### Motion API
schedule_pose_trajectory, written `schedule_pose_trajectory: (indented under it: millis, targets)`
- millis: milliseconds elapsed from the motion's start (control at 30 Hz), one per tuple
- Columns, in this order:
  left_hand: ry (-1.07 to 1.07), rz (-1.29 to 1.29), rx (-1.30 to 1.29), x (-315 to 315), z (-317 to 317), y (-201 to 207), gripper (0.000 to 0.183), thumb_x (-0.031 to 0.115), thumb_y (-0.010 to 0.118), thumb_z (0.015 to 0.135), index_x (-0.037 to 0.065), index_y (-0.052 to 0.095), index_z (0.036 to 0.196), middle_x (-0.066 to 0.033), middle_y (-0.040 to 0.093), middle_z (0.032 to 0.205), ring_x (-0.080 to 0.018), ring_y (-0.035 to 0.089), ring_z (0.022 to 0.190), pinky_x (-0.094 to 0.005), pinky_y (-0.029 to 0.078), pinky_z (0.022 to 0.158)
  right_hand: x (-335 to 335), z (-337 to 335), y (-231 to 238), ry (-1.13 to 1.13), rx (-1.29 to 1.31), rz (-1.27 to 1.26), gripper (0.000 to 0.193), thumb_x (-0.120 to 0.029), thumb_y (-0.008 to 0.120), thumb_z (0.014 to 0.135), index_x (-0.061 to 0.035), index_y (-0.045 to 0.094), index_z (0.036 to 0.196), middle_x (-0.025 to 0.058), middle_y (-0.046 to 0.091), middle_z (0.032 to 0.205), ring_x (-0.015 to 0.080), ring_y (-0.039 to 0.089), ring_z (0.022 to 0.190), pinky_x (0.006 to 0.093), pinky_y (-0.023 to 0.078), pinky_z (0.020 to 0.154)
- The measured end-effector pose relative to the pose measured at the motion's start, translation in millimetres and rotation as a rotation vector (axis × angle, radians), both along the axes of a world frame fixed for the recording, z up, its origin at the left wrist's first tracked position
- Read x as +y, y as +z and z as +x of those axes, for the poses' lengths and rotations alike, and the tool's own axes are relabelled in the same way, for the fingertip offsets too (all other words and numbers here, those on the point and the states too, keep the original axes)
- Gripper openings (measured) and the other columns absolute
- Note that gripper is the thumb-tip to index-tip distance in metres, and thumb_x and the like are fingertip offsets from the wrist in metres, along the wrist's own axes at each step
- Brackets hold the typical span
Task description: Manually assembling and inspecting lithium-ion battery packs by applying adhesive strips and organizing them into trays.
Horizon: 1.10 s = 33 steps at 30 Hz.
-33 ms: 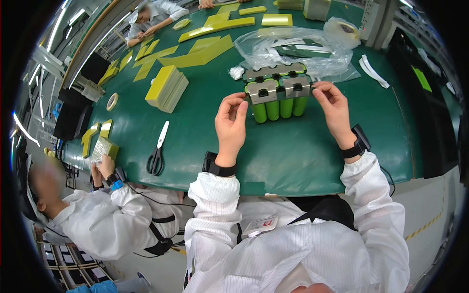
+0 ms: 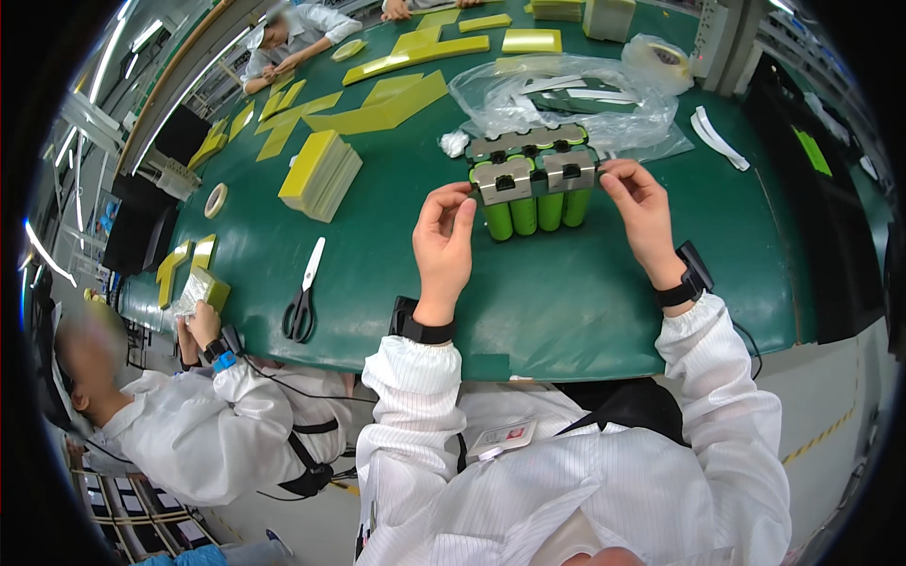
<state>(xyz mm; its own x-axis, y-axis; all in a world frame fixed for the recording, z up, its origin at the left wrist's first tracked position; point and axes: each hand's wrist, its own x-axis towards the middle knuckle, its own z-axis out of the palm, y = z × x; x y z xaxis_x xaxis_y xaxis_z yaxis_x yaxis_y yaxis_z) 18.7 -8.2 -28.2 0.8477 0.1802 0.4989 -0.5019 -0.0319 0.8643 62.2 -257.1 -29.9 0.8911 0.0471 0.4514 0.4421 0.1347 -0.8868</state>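
Observation:
A battery pack (image 2: 531,179) stands upright on the green table in front of me. Its green cylindrical cells sit under a black holder with silver metal strips across the top and front. My left hand (image 2: 443,236) pinches the pack's left end between thumb and fingers. At the opposite end, my right hand (image 2: 638,203) grips the holder's edge the same way. The fingertips partly hide both ends of the pack. Black bands circle both my wrists, below which white sleeves begin.
Black-handled scissors (image 2: 301,300) lie left of my hands. Beyond them stand a stack of yellow sheets (image 2: 319,179) and a tape roll (image 2: 216,199). A clear plastic bag (image 2: 566,99) lies behind the pack. A co-worker (image 2: 217,415) sits at my left, holding a wrapped yellow block.

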Motion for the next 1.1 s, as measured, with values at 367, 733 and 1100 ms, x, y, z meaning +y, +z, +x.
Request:
schedule_pose_trajectory:
  millis: [367, 733, 1100]
  targets:
    - [-0.02, -0.037, -0.006, 0.4, 3.5, -1.4, 0.009, 0.008, 0.058, 0.092, -0.001, 0.056, 0.095, -0.0081, 0.057, 0.11, -0.0098, 0.053, 0.094, -0.024, 0.043, 0.085, 0.8, -1.4, 6.6, 0.018, 0.032, 0.022, 0.008, -0.009, 0.062, 0.09, -0.0012, 0.059, 0.09, -0.0005, 0.059, 0.097, 0.0062, 0.052, 0.086, 0.0207, 0.042, 0.08]
    - [-0.008, -0.062, 0.038, -6.6, 6.4, 1.8, 0.011, 0.01, 0.054, 0.094, -0.001, 0.054, 0.093, -0.0053, 0.056, 0.106, -0.0087, 0.052, 0.09, -0.023, 0.043, 0.082, 2.9, 6.1, -1.3, 0.092, 0.104, 0.128, 0.011, -0.012, 0.061, 0.091, -0.0018, 0.06, 0.094, 0.0006, 0.06, 0.099, 0.0085, 0.054, 0.091, 0.0249, 0.043, 0.086]
    - [0.024, -0.225, 0.019, -27.6, 17.8, -21.3, 0.013, 0.016, 0.043, 0.1, 0.006, 0.044, 0.107, -0.0026, 0.051, 0.104, -0.0098, 0.046, 0.095, -0.026, 0.036, 0.089, 21.7, 2.6, -12.3, 0.238, 0.402, 0.438, 0.022, -0.032, 0.052, 0.096, -0.0111, 0.056, 0.102, -0.0029, 0.057, 0.096, 0.0062, 0.047, 0.092, 0.0234, 0.034, 0.085]
